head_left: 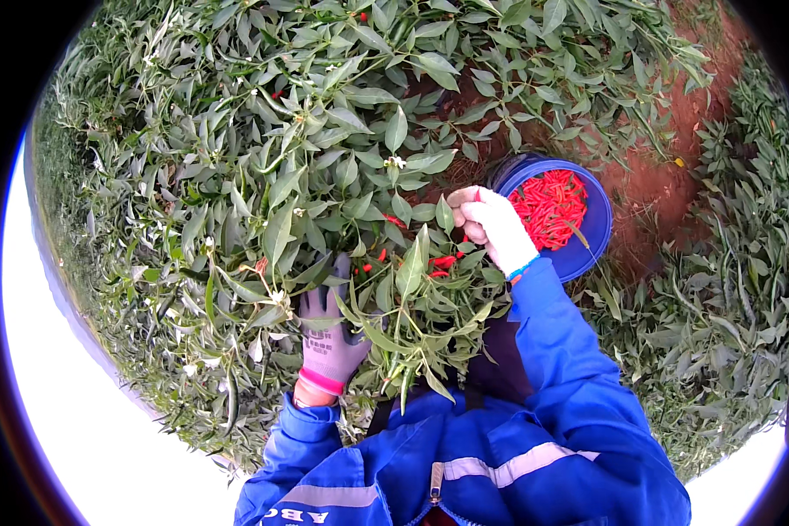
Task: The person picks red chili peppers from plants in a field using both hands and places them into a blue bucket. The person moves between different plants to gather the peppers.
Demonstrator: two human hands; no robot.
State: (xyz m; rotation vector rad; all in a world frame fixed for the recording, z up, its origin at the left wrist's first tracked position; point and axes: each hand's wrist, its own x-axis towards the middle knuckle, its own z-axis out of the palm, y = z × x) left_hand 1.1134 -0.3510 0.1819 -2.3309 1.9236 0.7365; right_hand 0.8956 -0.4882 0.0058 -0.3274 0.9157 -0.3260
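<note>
Red peppers (545, 209) lie heaped in a blue bucket (585, 259) on reddish soil (653, 203) beside a leafy pepper plant, where a few more ripe ones (444, 261) hang between the worker's two gloved hands. The right hand (493, 224), in a white glove, is poised just in front of the bucket's near-left rim, its fingers bent into a narrow grip; from where I stand, I cannot tell whether a pepper is pinched there. The left hand (331, 344), in a grey glove with a pink cuff (322, 381), reaches into the foliage, fingers extended but partly covered by leaves (279, 235), and I cannot tell whether it holds a stem. The worker wears a blue jacket (561, 351) with pale stripes.
</note>
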